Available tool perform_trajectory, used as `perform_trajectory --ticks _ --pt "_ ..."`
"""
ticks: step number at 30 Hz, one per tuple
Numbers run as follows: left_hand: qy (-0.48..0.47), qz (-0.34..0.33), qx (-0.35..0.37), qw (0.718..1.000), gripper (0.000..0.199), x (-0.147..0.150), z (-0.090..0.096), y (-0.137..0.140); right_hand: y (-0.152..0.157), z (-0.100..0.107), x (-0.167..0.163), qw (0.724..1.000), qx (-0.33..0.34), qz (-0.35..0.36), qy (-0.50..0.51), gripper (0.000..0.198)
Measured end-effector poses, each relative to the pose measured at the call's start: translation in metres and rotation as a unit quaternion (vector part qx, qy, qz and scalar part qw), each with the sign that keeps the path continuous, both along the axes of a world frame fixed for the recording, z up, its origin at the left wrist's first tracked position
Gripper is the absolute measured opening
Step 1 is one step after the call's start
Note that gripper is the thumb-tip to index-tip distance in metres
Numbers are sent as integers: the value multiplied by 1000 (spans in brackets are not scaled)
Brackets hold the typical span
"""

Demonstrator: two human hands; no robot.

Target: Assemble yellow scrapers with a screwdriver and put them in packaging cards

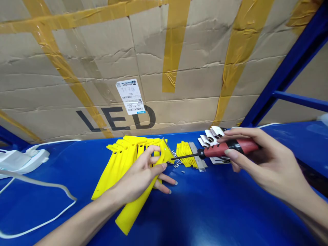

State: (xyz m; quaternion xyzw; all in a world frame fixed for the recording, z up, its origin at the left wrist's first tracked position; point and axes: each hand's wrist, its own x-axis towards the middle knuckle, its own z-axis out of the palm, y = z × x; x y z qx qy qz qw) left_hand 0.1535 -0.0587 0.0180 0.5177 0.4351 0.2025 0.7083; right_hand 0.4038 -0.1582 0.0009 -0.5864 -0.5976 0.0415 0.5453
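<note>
My left hand (143, 171) is closed on a yellow plastic scraper (133, 212), its handle slanting down to the left. A thin metal blade (164, 146) shows at the scraper's upper end. My right hand (266, 160) grips a red and black screwdriver (217, 149), held nearly level. The screwdriver's tip meets the scraper's head or lies just in front of it; I cannot tell which. Behind my left hand, several yellow handles (115, 167) lie in a row. Small screws (176, 160) are heaped beyond the tip, and one loose screw (182, 172) lies nearer.
Right of the screws are small yellow plates (184, 153), metal blades (196, 155) and folded white sleeves (214, 135). A white power strip (28, 159) and cable (61, 186) lie left on the blue surface (205, 212). A taped cardboard box (200, 95) stands behind; a blue frame post (284, 65) rises right.
</note>
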Motion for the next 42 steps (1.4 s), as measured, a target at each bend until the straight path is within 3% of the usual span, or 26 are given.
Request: perform_trajectory --ticks 5,10,15,19,21,24,31,36,42 --pt "-9 -14 0 1000 41 0 -1 2 0 0 0 999 42 7 -15 43" --pt "17 -19 20 999 35 2 0 0 -1 -1 1 1000 1 -22 -19 22" --pt "17 -33 20 999 38 4 0 -1 -1 0 -1 999 32 -8 -21 41" --pt "16 -26 14 999 43 4 -1 0 0 -1 0 998 12 -22 -56 38" --pt "9 -27 12 1000 48 5 -2 0 1 -2 0 998 -9 -33 -44 40" --pt "-2 -42 19 999 52 4 -3 1 0 -1 1 1000 12 -25 -8 43" --pt "0 7 -1 1000 57 5 -3 1 0 4 1 998 2 -63 3 19" --pt "-23 -10 3 1000 47 2 -9 1 6 0 -1 990 53 -91 97 22" --pt "-52 -42 16 998 38 0 -14 1 6 -4 -1 988 45 -67 134 22"
